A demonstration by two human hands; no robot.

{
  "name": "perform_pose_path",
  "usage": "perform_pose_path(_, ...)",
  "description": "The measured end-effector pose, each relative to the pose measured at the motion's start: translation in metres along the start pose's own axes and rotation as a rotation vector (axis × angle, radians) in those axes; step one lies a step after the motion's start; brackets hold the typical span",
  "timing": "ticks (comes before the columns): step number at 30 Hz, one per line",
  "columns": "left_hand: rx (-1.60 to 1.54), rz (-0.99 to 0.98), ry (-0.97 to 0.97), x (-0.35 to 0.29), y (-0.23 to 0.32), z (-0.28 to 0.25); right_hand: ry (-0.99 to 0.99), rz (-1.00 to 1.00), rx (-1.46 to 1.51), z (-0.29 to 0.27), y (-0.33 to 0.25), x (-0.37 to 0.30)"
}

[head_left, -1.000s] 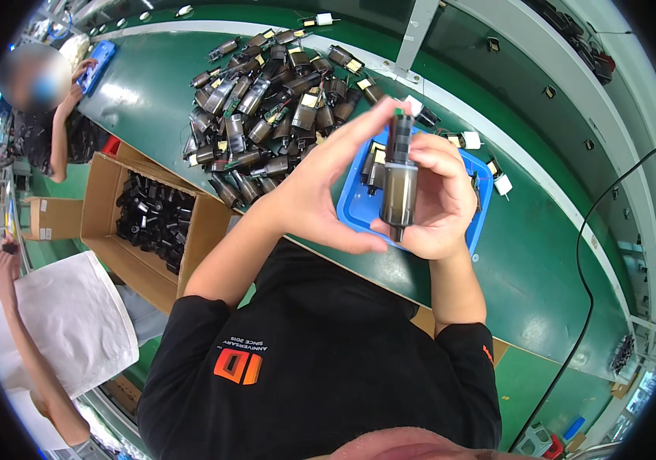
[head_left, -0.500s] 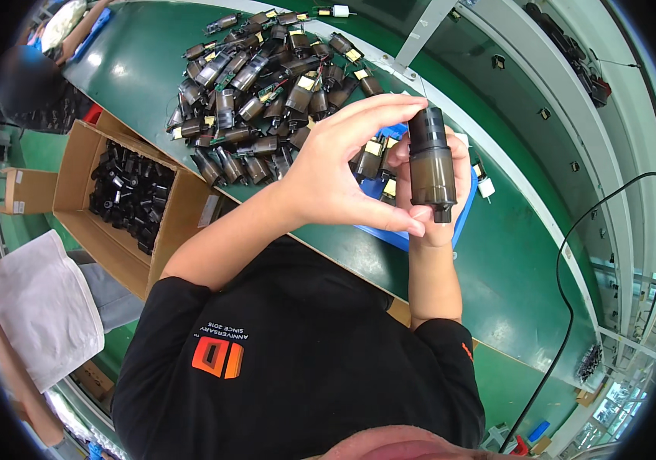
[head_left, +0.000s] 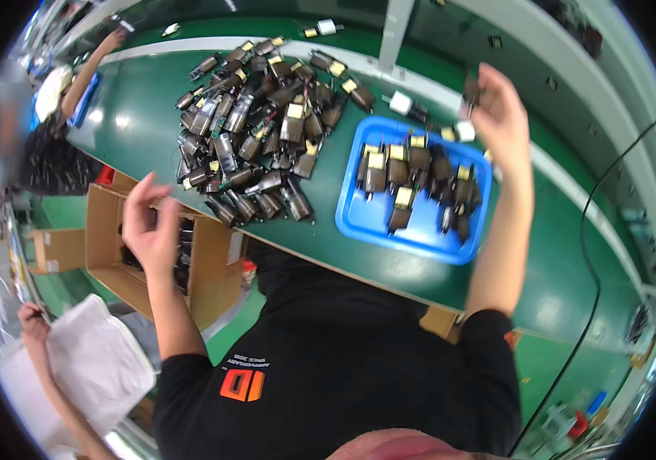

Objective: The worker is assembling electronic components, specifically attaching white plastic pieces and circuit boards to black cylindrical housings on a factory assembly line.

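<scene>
Out at the far right, above the back edge of the table, my right hand (head_left: 503,115) grips a dark translucent cylinder (head_left: 469,95), which is partly hidden by the fingers. My left hand (head_left: 150,234) is over the open cardboard box (head_left: 220,257), its thumb and fingers apart, with nothing seen in it. Black plastic parts (head_left: 185,244) lie inside that box, partly covered by the hand. The blue tray (head_left: 347,218) beside my right forearm holds several dark translucent cylinders with yellow labels (head_left: 375,178).
A large heap of similar cylinders (head_left: 255,134) covers the left part of the green table (head_left: 328,249). Small white-ended parts (head_left: 402,103) lie along the back edge. A black cable (head_left: 590,253) hangs at the right. Another person's arm (head_left: 86,73) reaches over the far left end.
My hands have separated. The right one has gone up and right with the cylinder; the left has let go and swung left to the cardboard box. The blue tray is now uncovered.
</scene>
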State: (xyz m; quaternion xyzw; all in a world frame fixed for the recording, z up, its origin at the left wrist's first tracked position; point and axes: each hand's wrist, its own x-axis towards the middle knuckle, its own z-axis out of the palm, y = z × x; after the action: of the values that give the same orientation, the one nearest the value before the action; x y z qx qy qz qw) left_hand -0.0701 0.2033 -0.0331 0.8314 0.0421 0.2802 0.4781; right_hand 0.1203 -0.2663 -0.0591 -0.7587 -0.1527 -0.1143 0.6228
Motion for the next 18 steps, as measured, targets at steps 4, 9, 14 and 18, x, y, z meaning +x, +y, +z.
perform_pose_path(4, 0.328, -0.108, 0.263, -0.014, -0.124, -0.095, -0.015, 0.245, -0.619, -0.054, 0.121, 0.078)
perform_pose_path(9, 0.929, -0.655, -0.675, -0.058, -0.250, -0.127, 0.065, 0.258, -0.849, -0.062, 0.165, 0.093)
perform_pose_path(14, 0.729, -0.457, -0.907, -0.112, -0.329, -0.139, 0.002, -0.210, -0.891, 0.008, 0.116, 0.076)
perform_pose_path(18, 0.664, -0.552, -0.892, -0.116, -0.330, -0.127, -0.652, 0.052, -0.795, 0.063, 0.071, 0.040)
